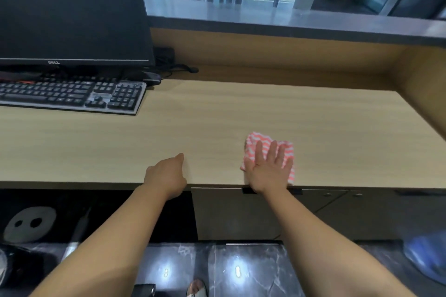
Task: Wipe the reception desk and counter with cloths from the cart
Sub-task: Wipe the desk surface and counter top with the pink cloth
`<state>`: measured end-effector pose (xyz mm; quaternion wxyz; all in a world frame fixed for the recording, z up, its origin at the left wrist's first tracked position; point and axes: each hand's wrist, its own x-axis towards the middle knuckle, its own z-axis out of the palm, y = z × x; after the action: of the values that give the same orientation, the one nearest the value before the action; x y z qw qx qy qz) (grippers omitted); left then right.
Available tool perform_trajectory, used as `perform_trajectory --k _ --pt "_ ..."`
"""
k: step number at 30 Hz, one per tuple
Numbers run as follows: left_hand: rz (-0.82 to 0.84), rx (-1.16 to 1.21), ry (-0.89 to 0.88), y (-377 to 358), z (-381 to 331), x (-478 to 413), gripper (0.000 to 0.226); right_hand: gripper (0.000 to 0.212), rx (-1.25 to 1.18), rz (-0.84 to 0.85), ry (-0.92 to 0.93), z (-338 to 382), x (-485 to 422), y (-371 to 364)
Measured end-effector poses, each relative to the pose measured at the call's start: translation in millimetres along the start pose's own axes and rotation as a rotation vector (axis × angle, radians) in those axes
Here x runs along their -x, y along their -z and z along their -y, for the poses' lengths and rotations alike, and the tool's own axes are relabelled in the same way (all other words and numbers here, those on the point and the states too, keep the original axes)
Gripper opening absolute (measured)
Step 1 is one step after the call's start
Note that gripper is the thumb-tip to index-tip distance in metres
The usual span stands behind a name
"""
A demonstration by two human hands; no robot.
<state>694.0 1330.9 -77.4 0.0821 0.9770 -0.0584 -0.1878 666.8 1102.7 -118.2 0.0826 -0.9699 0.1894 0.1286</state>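
A pink and white striped cloth [259, 143] lies folded on the light wooden desk [217, 116], close to its front edge. My right hand [270, 169] lies flat on the cloth with straight, spread fingers pressing it down. My left hand [167, 175] rests at the desk's front edge to the left, thumb on top of the surface; its fingers are hidden below the edge. Behind the desk runs the raised grey counter [265, 17].
A black monitor [72, 12] and keyboard [72, 96] stand at the back left, with a mouse [152, 78] and cables beside them. A wooden side wall [424, 94] closes the desk at the right. Cabinet doors [277, 212] sit below. A blue bag [427, 253] lies on the floor at right.
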Motion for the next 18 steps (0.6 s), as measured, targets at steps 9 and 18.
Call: perform_trajectory --k 9,18 --pt "-0.056 0.033 0.035 0 0 -10 0.042 0.079 0.121 0.049 0.411 127 41 -31" --pt "-0.127 -0.111 -0.015 -2 -29 -4 0.022 0.059 0.056 0.007 0.296 10 -1 -1"
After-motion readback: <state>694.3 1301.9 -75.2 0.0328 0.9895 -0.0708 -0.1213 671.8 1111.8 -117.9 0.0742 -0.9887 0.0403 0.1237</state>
